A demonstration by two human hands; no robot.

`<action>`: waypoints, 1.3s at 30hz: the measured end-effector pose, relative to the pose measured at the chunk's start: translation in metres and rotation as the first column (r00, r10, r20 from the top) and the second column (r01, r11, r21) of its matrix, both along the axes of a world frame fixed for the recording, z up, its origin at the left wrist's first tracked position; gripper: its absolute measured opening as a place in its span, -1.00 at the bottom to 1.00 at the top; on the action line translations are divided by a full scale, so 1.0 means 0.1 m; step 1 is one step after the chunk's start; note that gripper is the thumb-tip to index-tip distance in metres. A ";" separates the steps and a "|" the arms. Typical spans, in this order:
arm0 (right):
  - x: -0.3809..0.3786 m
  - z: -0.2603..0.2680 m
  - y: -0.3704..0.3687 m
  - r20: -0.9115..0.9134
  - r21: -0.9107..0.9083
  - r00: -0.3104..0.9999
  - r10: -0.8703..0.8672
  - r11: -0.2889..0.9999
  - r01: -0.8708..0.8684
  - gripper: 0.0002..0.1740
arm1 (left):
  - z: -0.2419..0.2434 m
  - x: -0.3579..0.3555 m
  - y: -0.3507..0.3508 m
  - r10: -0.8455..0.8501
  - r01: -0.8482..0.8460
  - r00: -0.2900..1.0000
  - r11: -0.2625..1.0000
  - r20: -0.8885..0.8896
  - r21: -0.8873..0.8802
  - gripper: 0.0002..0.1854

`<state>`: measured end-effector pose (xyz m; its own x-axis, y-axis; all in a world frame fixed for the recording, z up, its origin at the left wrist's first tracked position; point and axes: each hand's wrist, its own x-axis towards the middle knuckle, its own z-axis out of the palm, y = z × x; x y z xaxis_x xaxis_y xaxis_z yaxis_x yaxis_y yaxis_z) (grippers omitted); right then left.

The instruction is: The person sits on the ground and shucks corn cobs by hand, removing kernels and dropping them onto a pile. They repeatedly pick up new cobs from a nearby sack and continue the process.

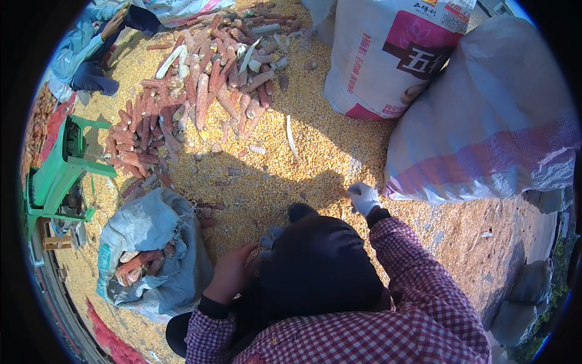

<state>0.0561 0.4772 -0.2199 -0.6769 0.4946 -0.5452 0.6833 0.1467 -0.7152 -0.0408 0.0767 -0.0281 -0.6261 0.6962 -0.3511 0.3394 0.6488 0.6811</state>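
My right hand [363,199], in a pale work glove, is low over a thick spread of yellow corn kernels [313,182]. Its fingers are curled; whether they hold anything cannot be made out. My bare left hand [234,268] is beside my dark-clad knee [318,268], its fingertips partly hidden. A grey-blue cloth-like thing [271,236], perhaps a glove, shows at those fingertips. To the left of that hand stands an open woven sack [141,218] with reddish corncobs [141,266] in its mouth.
Bare corncobs [218,77] lie heaped ahead. Full woven sacks [377,59] [482,118] stand at the right. A green machine [57,168] is at the left edge. Another person [86,50] sits at the upper left. A pale husk strip [291,139] lies on the kernels.
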 end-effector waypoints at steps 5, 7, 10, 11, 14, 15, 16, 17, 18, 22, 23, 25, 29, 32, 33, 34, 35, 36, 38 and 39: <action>0.35 -0.38 0.12 -0.017 -0.117 0.914 -0.406 0.908 0.402 -0.67 | 0.33 0.17 -0.34 0.002 -0.003 1.000 0.993 -0.010 -0.116 -0.59; 0.33 -0.21 -0.02 0.046 -0.049 0.939 -0.342 0.938 0.344 -0.67 | 0.33 0.31 -0.63 0.020 -0.023 1.000 0.989 -0.017 -0.146 -0.59; 0.24 -0.25 -0.12 0.084 0.226 0.972 -0.220 0.954 0.196 -0.54 | 0.43 0.41 -0.82 -0.006 0.002 1.000 0.978 -0.022 -0.210 -0.58; 0.19 -0.30 -0.15 0.096 0.342 0.981 -0.171 0.931 0.128 -0.48 | 0.45 0.41 -0.84 0.000 -0.003 1.000 0.973 -0.014 -0.232 -0.59; -0.02 -0.33 -0.19 0.242 0.366 0.969 -0.043 0.929 -0.050 -0.39 | 0.57 0.45 -0.78 0.033 -0.031 0.999 0.967 0.005 -0.255 -0.60; -0.16 -0.33 -0.18 0.332 0.376 0.943 -0.022 0.920 -0.111 -0.43 | 0.61 0.44 -0.74 0.046 -0.044 0.999 0.971 0.004 -0.235 -0.61; -0.26 -0.31 -0.17 0.295 0.357 0.955 -0.008 0.928 -0.102 -0.47 | 0.64 0.42 -0.69 0.059 -0.057 0.998 0.975 0.002 -0.214 -0.62; -0.35 -0.28 -0.16 0.259 0.337 0.966 0.004 0.937 -0.095 -0.52 | 0.65 0.39 -0.66 0.058 -0.062 0.998 0.985 -0.028 -0.159 -0.63; -0.53 0.09 -0.30 0.126 0.038 0.991 -0.048 0.998 0.043 -0.60 | 0.65 0.40 -0.67 0.086 -0.092 0.995 0.990 -0.057 -0.109 -0.65; -1.00 1.21 -0.43 -0.319 -0.331 0.938 0.138 0.911 -0.247 -0.64 | 0.71 0.22 -0.60 0.177 -0.173 0.984 0.977 -0.020 0.122 -0.70; -1.09 1.56 -0.45 -0.379 -0.308 0.895 0.233 0.881 -0.359 -0.62 | 0.71 0.19 -0.58 0.233 -0.245 0.969 0.945 0.077 0.219 -0.72; -1.26 2.14 -0.59 -0.438 -0.286 0.798 0.414 0.777 -0.561 -0.52 | 0.71 0.20 -0.54 0.314 -0.403 0.908 0.833 0.277 0.379 -0.76; -1.43 3.14 -1.15 -0.436 0.007 0.431 0.790 0.481 -0.877 -0.45 | 0.76 0.26 -0.38 0.339 -0.613 0.781 0.581 0.525 0.535 -0.74; -1.38 3.43 -1.72 -0.358 0.330 0.128 0.925 0.253 -0.909 -0.43 | 0.90 0.27 -0.32 0.262 -0.645 0.752 0.483 0.605 0.593 -0.69; -1.28 3.47 -1.87 -0.322 0.305 0.147 0.935 0.250 -0.919 -0.42 | 0.94 0.25 -0.30 0.216 -0.632 0.760 0.470 0.614 0.616 -0.68; -1.20 3.36 -2.07 -0.412 0.356 0.111 0.904 0.272 -0.894 -0.39 | 0.95 0.24 -0.32 0.172 -0.623 0.762 0.461 0.625 0.633 -0.67; -1.12 3.36 -2.23 -0.378 0.391 0.102 0.920 0.259 -0.883 -0.41 | 0.95 0.24 -0.36 0.203 -0.614 0.769 0.499 0.606 0.612 -0.68; -1.05 3.28 -2.33 -0.371 0.442 0.142 0.918 0.309 -0.842 -0.44 | 0.95 0.23 -0.38 0.219 -0.597 0.781 0.537 0.585 0.596 -0.68; -0.93 3.18 -2.52 -0.365 0.457 0.202 0.909 0.364 -0.812 -0.45 | 0.80 0.21 -0.49 0.319 -0.528 0.844 0.633 0.432 0.566 -0.72; -0.84 3.20 -2.60 -0.354 0.424 0.241 0.904 0.385 -0.820 -0.45 | 0.78 0.23 -0.53 0.350 -0.492 0.871 0.623 0.346 0.608 -0.73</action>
<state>-0.0279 0.2171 0.0999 -0.8519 -0.5237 -0.0046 -0.3273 0.5393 -0.7759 -0.0179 0.0240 0.0498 -0.8867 0.4603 -0.0439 -0.0257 0.0458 0.9986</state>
